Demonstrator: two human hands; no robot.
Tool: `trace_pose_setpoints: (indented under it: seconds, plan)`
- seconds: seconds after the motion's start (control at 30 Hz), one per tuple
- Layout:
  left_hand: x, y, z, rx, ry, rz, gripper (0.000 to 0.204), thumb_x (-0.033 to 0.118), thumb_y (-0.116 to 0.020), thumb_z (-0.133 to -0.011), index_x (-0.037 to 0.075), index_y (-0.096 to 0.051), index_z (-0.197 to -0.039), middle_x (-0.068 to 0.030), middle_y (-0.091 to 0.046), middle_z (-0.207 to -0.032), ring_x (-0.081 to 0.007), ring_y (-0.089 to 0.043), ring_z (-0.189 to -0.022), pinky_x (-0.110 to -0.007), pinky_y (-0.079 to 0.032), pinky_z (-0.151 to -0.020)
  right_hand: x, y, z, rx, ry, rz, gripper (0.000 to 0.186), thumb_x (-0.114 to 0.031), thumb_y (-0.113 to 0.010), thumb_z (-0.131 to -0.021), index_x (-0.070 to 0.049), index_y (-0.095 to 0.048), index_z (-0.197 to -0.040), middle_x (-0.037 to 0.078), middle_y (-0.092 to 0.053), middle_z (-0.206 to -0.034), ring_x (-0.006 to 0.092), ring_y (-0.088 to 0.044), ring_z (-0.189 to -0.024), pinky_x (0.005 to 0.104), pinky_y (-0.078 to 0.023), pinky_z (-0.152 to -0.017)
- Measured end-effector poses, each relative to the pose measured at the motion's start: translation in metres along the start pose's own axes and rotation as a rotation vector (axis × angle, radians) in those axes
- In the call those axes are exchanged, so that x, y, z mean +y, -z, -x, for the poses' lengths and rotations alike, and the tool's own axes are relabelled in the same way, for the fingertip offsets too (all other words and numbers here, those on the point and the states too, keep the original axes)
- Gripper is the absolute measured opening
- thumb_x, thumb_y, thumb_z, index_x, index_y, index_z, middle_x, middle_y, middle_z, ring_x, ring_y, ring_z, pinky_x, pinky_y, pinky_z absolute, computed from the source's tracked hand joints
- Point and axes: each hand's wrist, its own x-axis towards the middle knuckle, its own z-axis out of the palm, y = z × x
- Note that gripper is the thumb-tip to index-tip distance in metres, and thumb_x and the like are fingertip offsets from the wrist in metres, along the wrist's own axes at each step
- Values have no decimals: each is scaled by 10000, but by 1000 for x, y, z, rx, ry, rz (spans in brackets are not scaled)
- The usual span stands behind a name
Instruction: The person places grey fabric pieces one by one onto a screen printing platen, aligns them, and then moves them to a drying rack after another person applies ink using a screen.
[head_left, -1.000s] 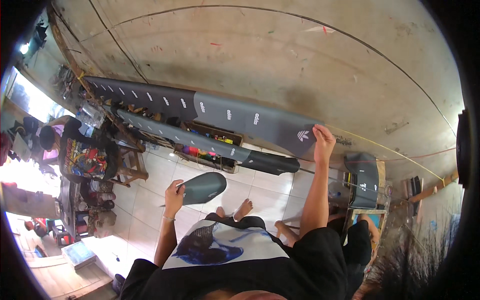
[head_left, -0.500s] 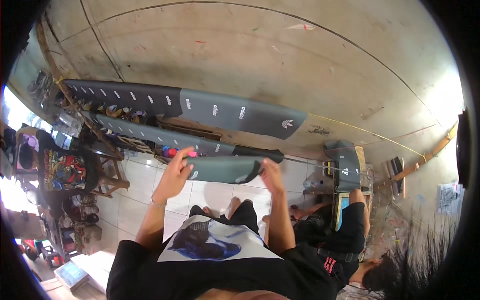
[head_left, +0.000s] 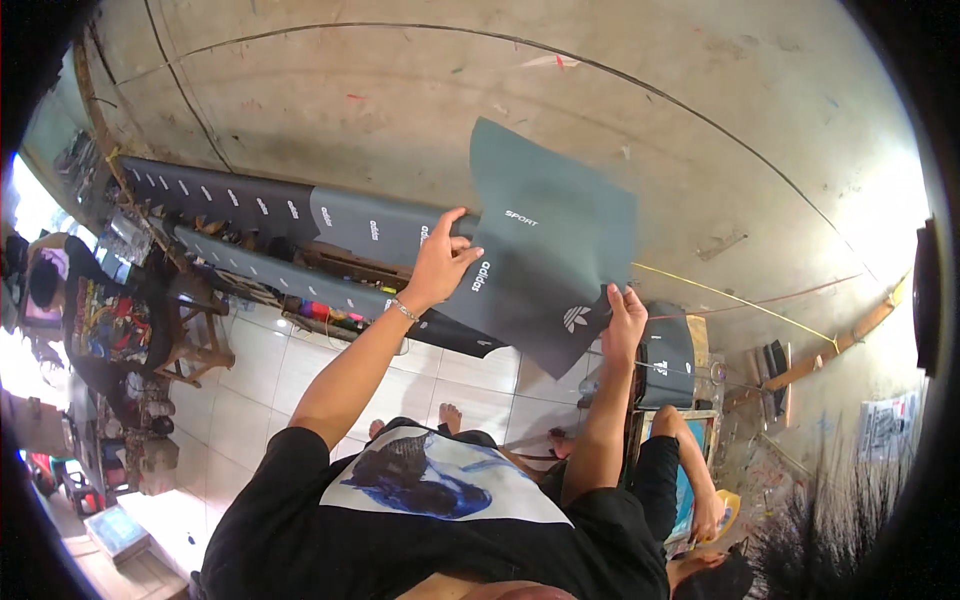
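A dark grey-green sheet of thin cloth-like material (head_left: 560,215) with white print stands spread in front of me, its upper end rising against the wall. My left hand (head_left: 440,265) pinches its left edge between thumb and fingers. My right hand (head_left: 625,315) grips its lower right edge. The sheet overlaps the right end of the far row of hanging printed sheets (head_left: 375,230), so where one piece stops and the other begins is hard to tell. A nearer row of similar sheets (head_left: 300,280) runs below it, partly behind my left forearm.
A yellow string (head_left: 735,300) runs right to a wooden pole (head_left: 840,350). A co-worker's hand (head_left: 708,515) is beside a yellow-edged thing at lower right, near a framed board (head_left: 705,430). At left another person sits by a wooden stool (head_left: 195,335). Pale tiles (head_left: 330,375) cover the floor.
Both hands have moved up and to the right with the sheet, which was folded over low in front of me and now stands spread. The co-worker's arm has shifted, and a yellow-edged thing shows there.
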Motion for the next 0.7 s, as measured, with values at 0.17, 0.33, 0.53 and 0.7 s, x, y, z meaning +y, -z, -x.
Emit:
trace_pose_setpoints:
  seconds: [0.17,0.33,0.53,0.7]
  plan:
    - [-1,-7,-1,134,149,3,603,131,-721,-788,18,-367,-1263,-103,-674,-808,-164,-614,-698,-295,-486,-677,22,2,-30,-38,-49,7,54,-43,-638,-864,10,-632,-878,31,-655,-843,63,-570,-722,192,-433,-664]
    - [-33,14,37,278,38,-165,491,162,-708,-807,14,-445,-1194,-79,-660,-911,-180,-633,-725,-310,-496,-695,31,-20,-41,106,-19,82,105,-26,-685,-824,-26,-580,-823,20,-638,-799,50,-551,-680,168,-408,-587]
    - [-140,64,186,233,293,-287,286,145,-661,-826,-18,-562,-1038,-170,-661,-843,-258,-668,-750,-334,-509,-680,51,-23,-53,259,208,195,388,-47,-794,-725,-101,-424,-829,-51,-452,-684,34,-416,-585,187,-353,-525]
    - [-344,127,498,205,649,-684,299,268,-683,-756,22,-625,-915,-168,-652,-783,-326,-637,-723,-415,-491,-622,44,-42,-50,443,282,557,348,-195,-785,-750,-54,-472,-808,10,-495,-729,124,-477,-656,280,-412,-600]
